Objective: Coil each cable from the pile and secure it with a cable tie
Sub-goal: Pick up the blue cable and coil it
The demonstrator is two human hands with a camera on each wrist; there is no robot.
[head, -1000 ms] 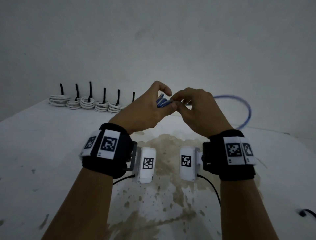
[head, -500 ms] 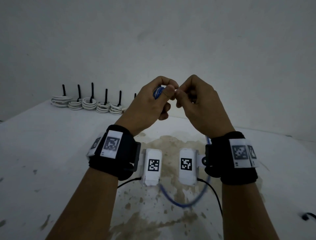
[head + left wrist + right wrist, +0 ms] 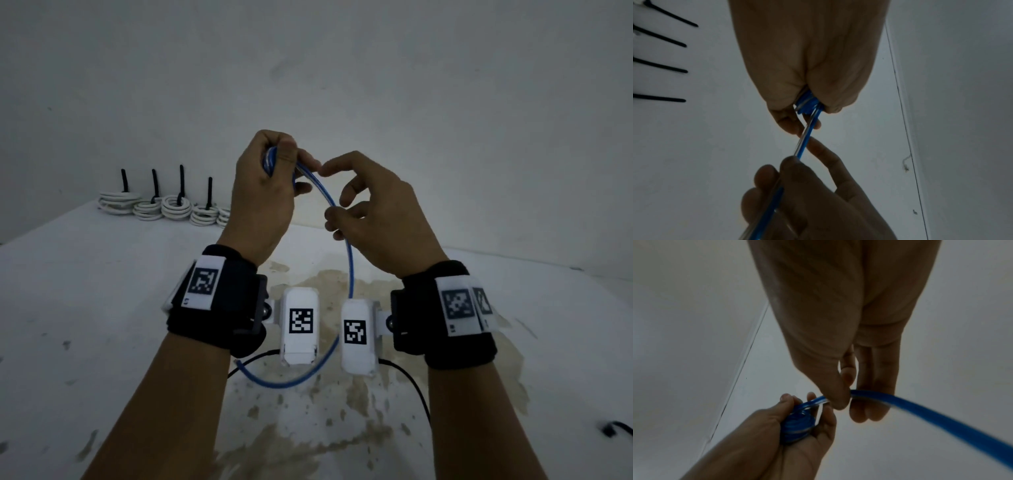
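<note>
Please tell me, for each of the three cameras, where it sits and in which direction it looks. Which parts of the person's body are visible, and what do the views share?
Head: worn on the head, looks forward and down at the stained white table; shows both forearms, left hand and right hand.
Left wrist: looks along the left hand toward the right hand and the wall.
Right wrist: looks along the right hand toward the left hand.
Shared: all three show the thin blue cable, coiled in the left hand.
</note>
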